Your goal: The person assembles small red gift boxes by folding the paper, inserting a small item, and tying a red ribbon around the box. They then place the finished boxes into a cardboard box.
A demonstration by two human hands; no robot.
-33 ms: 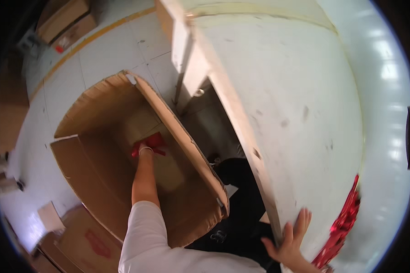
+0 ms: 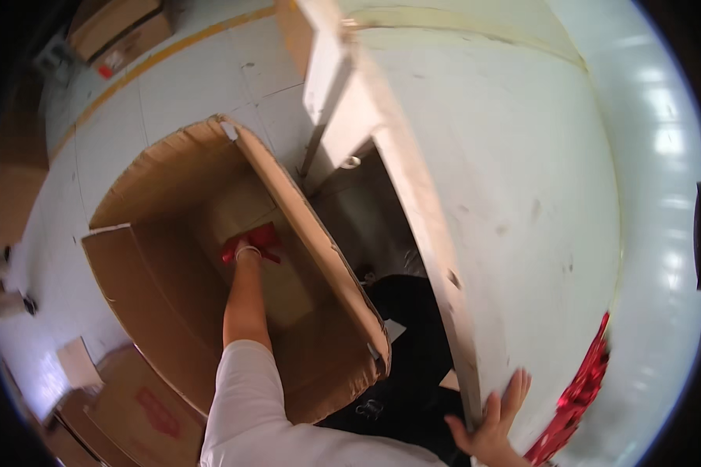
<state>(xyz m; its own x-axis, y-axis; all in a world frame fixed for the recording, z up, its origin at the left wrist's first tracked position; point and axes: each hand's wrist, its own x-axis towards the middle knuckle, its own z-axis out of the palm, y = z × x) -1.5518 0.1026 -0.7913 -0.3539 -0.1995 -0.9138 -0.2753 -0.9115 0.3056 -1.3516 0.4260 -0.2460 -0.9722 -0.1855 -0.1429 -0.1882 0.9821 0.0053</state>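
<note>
My left arm reaches deep into an open cardboard box (image 2: 160, 272). At its bottom my left hand (image 2: 246, 248) is closed on a red, thin-looking piece (image 2: 261, 236), which spreads out on both sides of it. The fingers themselves are mostly hidden, and the piece's exact kind is unclear. My right hand (image 2: 494, 426) rests with fingers apart on the near edge of a white tabletop (image 2: 522, 257), holding nothing. To the right of that hand lies a bundle of shiny red foil-like material (image 2: 576, 393) on the table.
The table's wooden edge (image 2: 420, 210) runs close along the box's right side, with a dark space under it. Flattened or closed cardboard (image 2: 152, 412) lies at lower left. More cartons (image 2: 125, 35) stand at the far left, beyond a yellow floor line (image 2: 163, 62).
The view has shifted slightly, so the table and my right hand appear a little lower. My left hand stays at the red piece in the box.
</note>
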